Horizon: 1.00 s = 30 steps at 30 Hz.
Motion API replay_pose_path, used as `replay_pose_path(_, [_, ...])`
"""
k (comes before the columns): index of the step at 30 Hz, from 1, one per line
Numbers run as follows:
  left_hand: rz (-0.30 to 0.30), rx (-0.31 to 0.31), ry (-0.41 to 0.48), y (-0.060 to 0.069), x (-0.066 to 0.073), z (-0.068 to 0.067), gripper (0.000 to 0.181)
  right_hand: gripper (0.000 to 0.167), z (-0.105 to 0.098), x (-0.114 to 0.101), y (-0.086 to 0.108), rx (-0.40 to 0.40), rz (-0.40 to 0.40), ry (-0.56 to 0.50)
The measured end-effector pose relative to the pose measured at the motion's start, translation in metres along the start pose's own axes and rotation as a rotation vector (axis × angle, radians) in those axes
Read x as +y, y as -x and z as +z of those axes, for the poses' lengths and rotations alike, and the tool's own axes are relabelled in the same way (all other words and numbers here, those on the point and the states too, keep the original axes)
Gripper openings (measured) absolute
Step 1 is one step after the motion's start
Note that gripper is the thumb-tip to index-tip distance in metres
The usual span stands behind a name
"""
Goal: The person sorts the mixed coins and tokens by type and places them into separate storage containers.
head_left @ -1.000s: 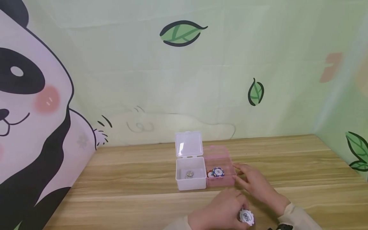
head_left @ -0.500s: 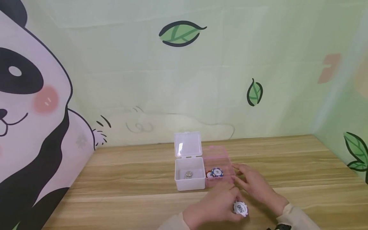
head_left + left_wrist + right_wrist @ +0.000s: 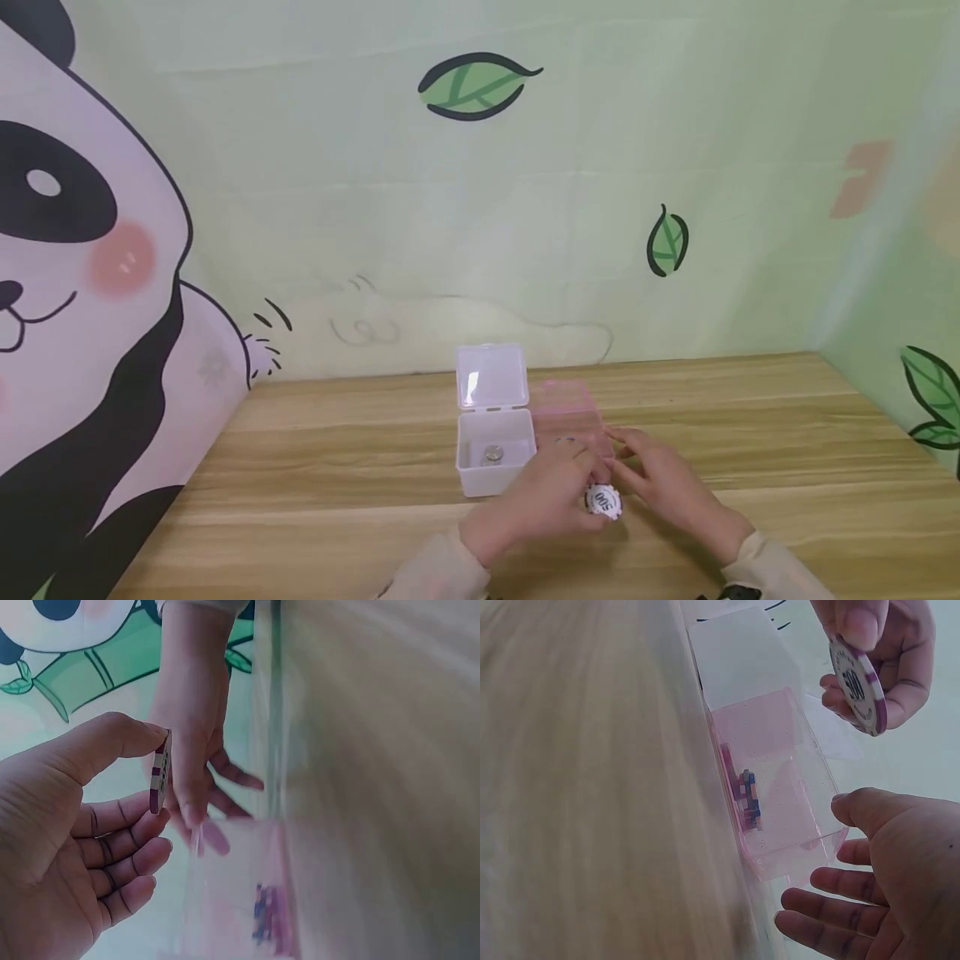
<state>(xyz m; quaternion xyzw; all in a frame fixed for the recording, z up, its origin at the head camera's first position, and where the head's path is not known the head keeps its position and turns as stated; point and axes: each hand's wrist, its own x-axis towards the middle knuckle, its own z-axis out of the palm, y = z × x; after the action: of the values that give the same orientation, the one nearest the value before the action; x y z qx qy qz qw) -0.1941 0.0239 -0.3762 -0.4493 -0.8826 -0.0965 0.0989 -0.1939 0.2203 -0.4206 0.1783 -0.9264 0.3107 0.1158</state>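
Note:
My left hand [image 3: 546,493] pinches a white poker chip [image 3: 603,502] between thumb and fingertips, in front of a pink see-through box [image 3: 572,423]. In the right wrist view, that chip [image 3: 857,686] has purple edge marks and the number 500 on its face. It hangs above the box, apart from it. My right hand [image 3: 667,479] touches the box's right side, its thumb at a corner and the fingers loosely extended. Several poker chips, a blue one [image 3: 750,799] among them, lie inside the pink box. My left hand hides most of them in the head view.
A white box [image 3: 480,482] with its lid [image 3: 492,377] raised stands against the pink box's left side. A small round silver piece [image 3: 492,453] lies in it. The wooden table [image 3: 322,467] ends at a printed cloth wall [image 3: 360,208].
My left hand has moved away from me and leftward with the white chip, toward the front of the pink box. My right hand has stayed at the box's side.

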Motion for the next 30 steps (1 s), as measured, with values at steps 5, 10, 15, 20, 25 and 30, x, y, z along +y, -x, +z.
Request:
replay_pose_path(5, [-0.04,0.009,0.001,-0.011,-0.013,-0.004,0.038,0.044,-0.003,0.001,0.001,0.018,-0.005,-0.019])
replay_pose_path(10, [-0.083,0.025,0.023,-0.018,-0.027,-0.005,0.038,0.045,-0.004,0.002,0.001,0.028,-0.006,-0.003])
replay_pose_path(15, [-0.124,0.012,0.029,-0.021,-0.036,-0.003,0.036,0.044,-0.003,0.002,0.0,0.034,0.0,0.022])
replay_pose_path(20, [-0.176,-0.019,0.001,-0.025,-0.042,-0.003,0.033,0.044,-0.001,0.002,0.0,0.029,-0.004,0.021])
replay_pose_path(25, [-0.193,-0.019,-0.039,-0.029,-0.047,-0.001,0.035,0.044,0.0,0.001,0.0,0.023,-0.008,0.016])
replay_pose_path(30, [-0.183,-0.013,-0.094,-0.035,-0.051,0.001,0.034,0.044,0.001,0.001,0.0,0.04,-0.025,0.026])
